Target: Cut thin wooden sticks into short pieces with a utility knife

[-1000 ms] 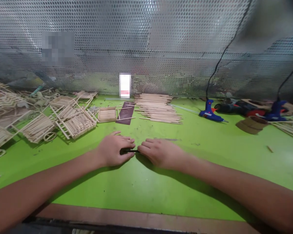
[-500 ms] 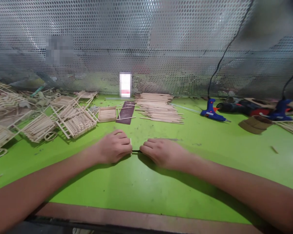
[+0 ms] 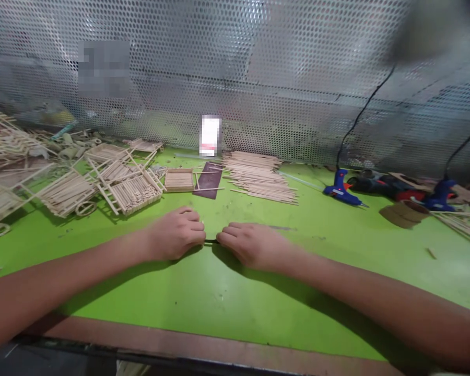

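Observation:
My left hand [image 3: 178,233] is closed low over the green table [image 3: 203,292], its fingertips pinching a pale wooden stick that barely shows at their edge. Facing it, my right hand [image 3: 250,244] is closed on a thin black tool [image 3: 211,241]. This bridges the short gap between the two hands and reaches the left fingertips. Its kind cannot be made out, and both its ends are hidden by the fingers.
Beyond my hands lie a pile of thin wooden sticks [image 3: 258,175], a dark strip [image 3: 208,183] and a small wooden cart [image 3: 179,179]. More carts [image 3: 131,193] crowd the left. Blue glue guns [image 3: 341,189] and a brown ring-shaped piece [image 3: 404,213] lie right. Perforated metal sheet [image 3: 219,62] backs the table.
The camera view has tilted and shifted slightly. Both hands keep their grip, with the black tool still between them. The pale stick at the left fingertips shows less now.

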The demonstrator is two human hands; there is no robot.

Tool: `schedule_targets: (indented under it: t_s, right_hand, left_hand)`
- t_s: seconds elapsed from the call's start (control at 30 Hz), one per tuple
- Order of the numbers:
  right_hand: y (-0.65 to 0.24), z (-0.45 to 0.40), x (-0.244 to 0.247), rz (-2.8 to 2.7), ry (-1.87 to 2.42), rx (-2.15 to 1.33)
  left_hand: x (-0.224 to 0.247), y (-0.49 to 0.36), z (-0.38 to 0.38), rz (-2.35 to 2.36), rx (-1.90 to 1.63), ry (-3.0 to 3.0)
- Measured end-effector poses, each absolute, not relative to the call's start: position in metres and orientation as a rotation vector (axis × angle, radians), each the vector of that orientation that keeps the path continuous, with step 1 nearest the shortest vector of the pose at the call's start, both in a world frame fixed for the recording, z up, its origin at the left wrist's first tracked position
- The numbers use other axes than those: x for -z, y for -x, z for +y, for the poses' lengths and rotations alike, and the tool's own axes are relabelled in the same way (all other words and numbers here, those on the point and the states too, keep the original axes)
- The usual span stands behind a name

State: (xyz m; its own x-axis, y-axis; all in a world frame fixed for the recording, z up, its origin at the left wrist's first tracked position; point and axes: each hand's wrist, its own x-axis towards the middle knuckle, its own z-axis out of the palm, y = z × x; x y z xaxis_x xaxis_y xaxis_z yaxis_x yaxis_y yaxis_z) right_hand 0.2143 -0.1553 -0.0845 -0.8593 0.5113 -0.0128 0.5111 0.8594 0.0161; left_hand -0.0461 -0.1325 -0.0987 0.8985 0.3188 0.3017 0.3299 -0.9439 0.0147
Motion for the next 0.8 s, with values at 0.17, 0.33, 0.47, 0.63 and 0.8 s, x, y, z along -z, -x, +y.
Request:
schedule_targets:
  t_s: [0.17,0.33,0.47,0.63,0.8]
  right_hand:
    - [-0.202,-0.152,0.085,2.989,-0.864,-0.034]
    - [-0.204,-0.153,0.087,2.992,-0.848,-0.044]
    - [-0.204,-0.151,0.088,2.990,-0.832,-0.030]
    - [-0.203,-0.150,0.087,2.976,-0.832,-0.029]
    - [-0.200,-0.150,0.083,2.954,-0.827,-0.050]
  left_hand:
    - [0.104,0.065,-0.139,-0.735,0.482,3.014]
    - [0.102,0.075,-0.141,-0.776,0.549,3.165]
    - [0.102,0.080,-0.138,-0.839,0.480,3.301]
    - [0.100,0.079,-0.136,-0.893,0.420,3.364]
    - [0.100,0.081,-0.136,-0.887,0.457,3.369]
